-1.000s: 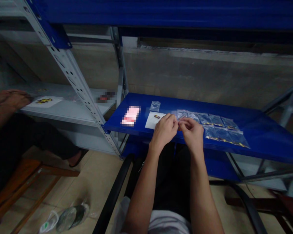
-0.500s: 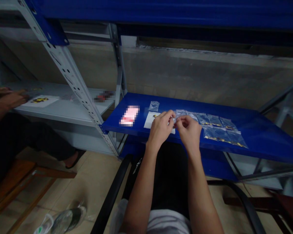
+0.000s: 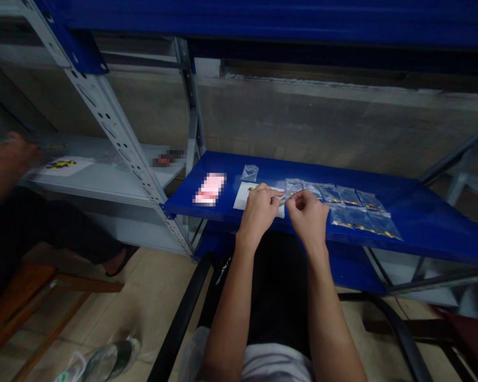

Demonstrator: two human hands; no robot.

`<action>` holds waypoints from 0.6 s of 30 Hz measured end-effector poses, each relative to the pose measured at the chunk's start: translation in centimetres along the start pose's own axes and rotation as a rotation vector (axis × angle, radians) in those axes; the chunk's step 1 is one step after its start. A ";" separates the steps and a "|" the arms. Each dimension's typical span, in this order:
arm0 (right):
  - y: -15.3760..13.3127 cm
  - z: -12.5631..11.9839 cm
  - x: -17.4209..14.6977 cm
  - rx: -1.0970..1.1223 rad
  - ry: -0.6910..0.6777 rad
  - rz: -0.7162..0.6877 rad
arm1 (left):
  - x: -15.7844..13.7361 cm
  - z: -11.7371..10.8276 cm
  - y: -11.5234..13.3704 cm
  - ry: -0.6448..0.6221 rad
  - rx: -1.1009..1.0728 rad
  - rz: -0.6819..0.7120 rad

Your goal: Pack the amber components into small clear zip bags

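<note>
Over the right edge of a white sheet of paper (image 3: 241, 197), my left hand (image 3: 259, 207) is closed, with a small yellow piece (image 3: 281, 200) showing at its thumb and fingertips. My right hand (image 3: 308, 209) is beside it in a pinch, its fingertips close to the left ones. Whatever the right fingers hold is too small to make out; clear plastic shows just behind them. Part of another yellow piece (image 3: 251, 189) lies on the paper, mostly covered by my left hand. Right of my hands, several clear zip bags (image 3: 348, 216) lie in two rows with small yellow pieces inside.
A clear bag (image 3: 249, 172) lies behind the paper on the blue shelf (image 3: 430, 223). A blurred-out pink item (image 3: 210, 189) is to its left. Beyond a metal post (image 3: 115, 132), another person's hands (image 3: 14, 156) are over a grey shelf. A large plastic bottle (image 3: 111, 361) is on the floor.
My left fingers have straightened somewhat toward my right hand, and the yellow piece now shows at their tips. My right hand stays pinched in nearly the same place. The other person's hands have shifted.
</note>
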State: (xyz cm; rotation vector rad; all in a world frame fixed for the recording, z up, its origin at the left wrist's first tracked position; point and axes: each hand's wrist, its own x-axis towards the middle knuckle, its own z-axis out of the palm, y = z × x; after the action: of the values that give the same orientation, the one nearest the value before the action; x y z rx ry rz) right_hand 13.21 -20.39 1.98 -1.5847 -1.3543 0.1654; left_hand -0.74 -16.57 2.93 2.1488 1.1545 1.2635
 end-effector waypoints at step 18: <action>7.2 2.1 2.7 0.891 -0.152 0.407 | 0.1 0.8 -3.3 -0.077 -0.464 -0.222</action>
State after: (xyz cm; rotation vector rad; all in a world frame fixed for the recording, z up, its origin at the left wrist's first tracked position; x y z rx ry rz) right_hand 17.54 -16.07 -3.06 -1.0529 -0.8395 1.0049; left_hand -1.51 -14.54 0.32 1.6669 0.9270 1.1958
